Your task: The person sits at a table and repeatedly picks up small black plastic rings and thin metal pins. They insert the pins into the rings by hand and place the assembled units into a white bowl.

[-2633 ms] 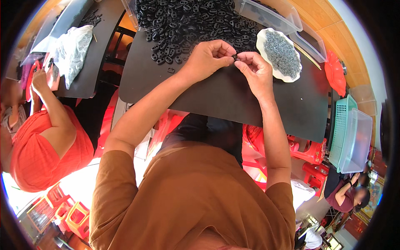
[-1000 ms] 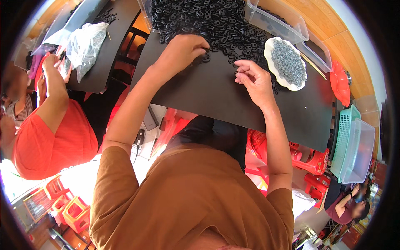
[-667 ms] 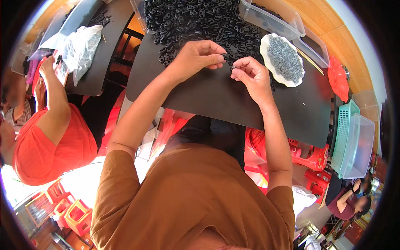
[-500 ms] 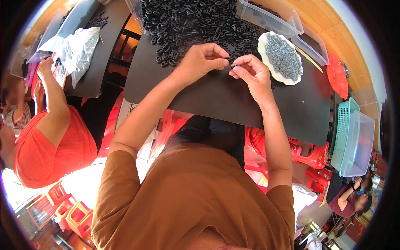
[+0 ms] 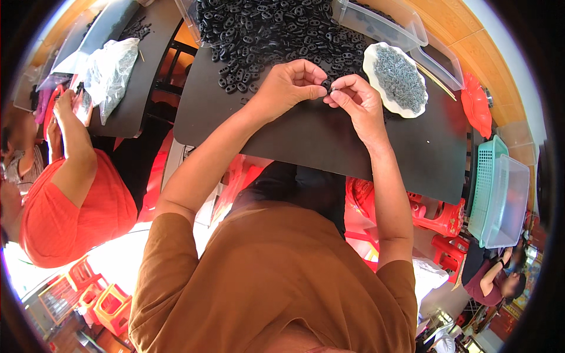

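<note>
Fingers of left hand [image 5: 288, 85] and right hand [image 5: 353, 100] pinching small black piece [image 5: 325, 85], clear bag [image 5: 109, 73] far left.

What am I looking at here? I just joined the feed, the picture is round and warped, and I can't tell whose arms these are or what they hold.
The view comes from a fisheye camera on a person's head, looking down, so edges bend. The two forearms rising from below are that person's own. The left hand and right hand meet over a black table, pinching a small black piece between the fingertips. Behind them lies a heap of black plastic pieces. To the right stands a white dish of small grey metal parts. On the left, a co-worker in orange works at another table.
</note>
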The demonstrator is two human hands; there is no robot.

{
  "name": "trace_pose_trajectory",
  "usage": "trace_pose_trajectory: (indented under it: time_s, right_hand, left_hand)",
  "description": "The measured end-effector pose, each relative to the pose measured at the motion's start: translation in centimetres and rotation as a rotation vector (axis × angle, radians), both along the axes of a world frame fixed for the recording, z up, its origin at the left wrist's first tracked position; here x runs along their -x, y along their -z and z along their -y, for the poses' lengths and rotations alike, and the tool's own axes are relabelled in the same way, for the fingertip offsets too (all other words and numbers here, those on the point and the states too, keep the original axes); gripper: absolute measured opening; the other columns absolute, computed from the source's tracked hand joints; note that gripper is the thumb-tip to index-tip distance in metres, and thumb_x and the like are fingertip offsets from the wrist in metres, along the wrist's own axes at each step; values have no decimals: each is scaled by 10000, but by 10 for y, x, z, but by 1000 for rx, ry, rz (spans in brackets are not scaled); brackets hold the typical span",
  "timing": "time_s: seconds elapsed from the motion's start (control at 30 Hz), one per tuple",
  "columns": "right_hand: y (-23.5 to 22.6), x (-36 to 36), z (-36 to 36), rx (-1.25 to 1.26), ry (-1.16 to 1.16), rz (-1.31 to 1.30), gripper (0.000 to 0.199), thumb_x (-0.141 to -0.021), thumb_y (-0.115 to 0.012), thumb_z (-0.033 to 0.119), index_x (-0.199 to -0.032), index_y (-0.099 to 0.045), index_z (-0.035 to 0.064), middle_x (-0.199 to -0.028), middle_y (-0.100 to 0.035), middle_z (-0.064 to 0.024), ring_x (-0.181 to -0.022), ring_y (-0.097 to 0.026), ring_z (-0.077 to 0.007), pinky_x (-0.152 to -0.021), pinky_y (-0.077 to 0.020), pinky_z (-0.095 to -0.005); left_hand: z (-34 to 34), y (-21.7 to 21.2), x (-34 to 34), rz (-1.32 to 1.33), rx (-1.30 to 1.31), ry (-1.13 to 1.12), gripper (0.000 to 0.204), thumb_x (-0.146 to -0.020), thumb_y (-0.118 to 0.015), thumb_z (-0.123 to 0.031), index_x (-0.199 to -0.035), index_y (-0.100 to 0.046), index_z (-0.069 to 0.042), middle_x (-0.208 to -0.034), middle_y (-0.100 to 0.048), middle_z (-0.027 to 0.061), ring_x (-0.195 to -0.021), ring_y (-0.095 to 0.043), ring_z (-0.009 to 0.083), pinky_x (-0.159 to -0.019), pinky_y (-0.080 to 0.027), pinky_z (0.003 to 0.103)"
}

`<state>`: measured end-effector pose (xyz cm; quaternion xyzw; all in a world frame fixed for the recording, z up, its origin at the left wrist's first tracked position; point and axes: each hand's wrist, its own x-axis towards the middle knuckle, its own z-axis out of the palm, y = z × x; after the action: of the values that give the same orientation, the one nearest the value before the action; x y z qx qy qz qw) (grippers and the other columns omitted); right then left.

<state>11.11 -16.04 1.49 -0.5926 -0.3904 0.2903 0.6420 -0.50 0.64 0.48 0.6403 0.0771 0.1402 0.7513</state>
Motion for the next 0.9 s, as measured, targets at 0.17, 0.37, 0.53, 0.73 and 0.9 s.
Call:
trace_pose_trajectory:
  time_s: [0.17, 0.37, 0.53, 0.73, 0.9]
  right_hand:
    - [-1, 1, 0, 19, 23, 37, 107, -911, -657, 30, -1008, -623, 0, -900, -654, -46, -807, -671, -128, -732, -548, -247]
    - [1, 0, 1, 33, 31, 57, 127, -902, -653, 5, -1021, -609, -1, -900, -647, -46, -805, -654, -116, -742, -550, -251]
    - [7, 0, -2, -13, 40, 93, 148, -881, -666, -15, -1008, -593, 9, -899, -650, -38, -799, -642, -98, -734, -542, -241]
    - [6, 2, -2, 79, 65, 223, 189, -851, -688, -23, -1006, -595, 30, -871, -667, -19, -773, -631, -67, -694, -510, -214]
    - [10, 1, -3, 78, 109, 311, 202, -829, -706, -13, -997, -608, 42, -845, -677, -14, -759, -626, -59, -663, -500, -211]
  left_hand:
    - [-1, -1, 3, 7, 17, 12, 272, -840, -718, 0, -1105, -654, -11, -960, -655, 21, -890, -638, 99, -826, -526, 242]
    - [-2, -1, 4, -9, 42, -6, 265, -863, -705, -19, -1123, -655, -2, -956, -672, 29, -857, -643, 95, -814, -530, 240]
    - [-5, 4, 3, -3, 9, 10, 242, -880, -692, -40, -1119, -675, -2, -925, -684, 23, -849, -641, 87, -799, -521, 229]
    - [-4, 4, 4, -25, -132, 8, 238, -902, -673, -76, -1131, -693, -16, -900, -689, -3, -823, -618, 43, -757, -505, 206]
    - [-4, 3, 5, -43, -271, 6, 227, -912, -658, -84, -1130, -704, -40, -864, -680, -19, -800, -605, 28, -726, -487, 188]
